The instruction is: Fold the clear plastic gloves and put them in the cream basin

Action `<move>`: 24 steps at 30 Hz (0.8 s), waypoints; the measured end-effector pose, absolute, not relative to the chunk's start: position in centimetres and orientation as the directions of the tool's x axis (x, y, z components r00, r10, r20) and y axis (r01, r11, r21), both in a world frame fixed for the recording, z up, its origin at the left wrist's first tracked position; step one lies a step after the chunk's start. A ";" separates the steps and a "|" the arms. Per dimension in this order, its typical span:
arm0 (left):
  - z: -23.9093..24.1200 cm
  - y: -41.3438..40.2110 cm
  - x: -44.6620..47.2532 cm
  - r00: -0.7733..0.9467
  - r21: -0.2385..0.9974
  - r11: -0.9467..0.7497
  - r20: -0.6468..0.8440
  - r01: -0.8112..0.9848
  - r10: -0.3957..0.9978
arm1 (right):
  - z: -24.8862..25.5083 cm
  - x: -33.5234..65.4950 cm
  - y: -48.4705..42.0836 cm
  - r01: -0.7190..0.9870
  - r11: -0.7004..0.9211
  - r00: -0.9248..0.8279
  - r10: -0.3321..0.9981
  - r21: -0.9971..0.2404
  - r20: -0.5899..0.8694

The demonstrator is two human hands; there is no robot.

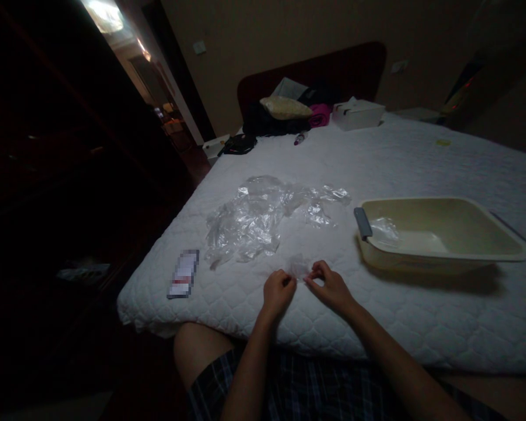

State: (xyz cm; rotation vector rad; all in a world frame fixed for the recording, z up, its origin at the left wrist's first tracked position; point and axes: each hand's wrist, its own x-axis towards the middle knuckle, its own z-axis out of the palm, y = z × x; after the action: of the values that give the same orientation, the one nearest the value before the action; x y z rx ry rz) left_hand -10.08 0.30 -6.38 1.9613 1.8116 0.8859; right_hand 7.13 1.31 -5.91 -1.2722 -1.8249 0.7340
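Between my hands, just above the near edge of the bed, is a small clear plastic bag (298, 266). My left hand (279, 292) pinches its left side with curled fingers. On the other side, my right hand (329, 286) grips the bag between thumb and fingertips. Beyond them spreads a loose pile of crumpled clear plastic bags (256, 216) on the white quilted bed cover (333, 327). To the right stands a cream plastic basin (447, 263) with grey handles, and another clear plastic bag (384, 231) lies inside its left end.
A phone-like flat object (184, 273), blurred out, lies left on the bed. Toward the headboard (359, 64) are a cushion (284, 108), dark and pink cloth, a white box (358, 114), a black bag (240, 144) and a small bottle (299, 138).
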 end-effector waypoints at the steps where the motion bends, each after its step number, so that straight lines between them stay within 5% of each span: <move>1: -6.4 0.3 -10.0 -0.022 0.620 -0.123 0.221 0.775 0.975 | -5.9 7.1 1.2 0.496 0.360 -0.196 0.933 -0.790 0.302; 4: -6.3 0.3 -9.7 -0.032 0.627 -0.123 0.229 0.769 0.973 | -5.9 7.2 1.1 0.532 0.478 -0.201 0.873 -0.699 0.444; 7: -6.3 0.3 -9.7 -0.032 0.627 -0.120 0.225 0.769 0.974 | -5.8 7.0 1.0 0.615 0.629 -0.293 0.742 -0.476 0.602; 11: -6.4 0.2 -9.8 -0.036 0.613 -0.125 0.243 0.780 0.969 | -5.6 6.6 1.3 0.631 0.730 -0.459 0.623 -0.262 0.634; 24: -6.1 -0.3 -9.9 -0.153 0.780 -0.103 0.247 0.617 0.957 | -6.3 6.1 2.2 0.675 0.708 -0.527 0.660 -0.208 0.535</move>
State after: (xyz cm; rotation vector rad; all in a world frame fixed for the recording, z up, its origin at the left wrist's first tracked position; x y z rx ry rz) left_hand -9.86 -0.26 -6.08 1.7202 1.7761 1.1493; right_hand 6.14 2.17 -6.30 -1.0140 -2.3187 -0.0331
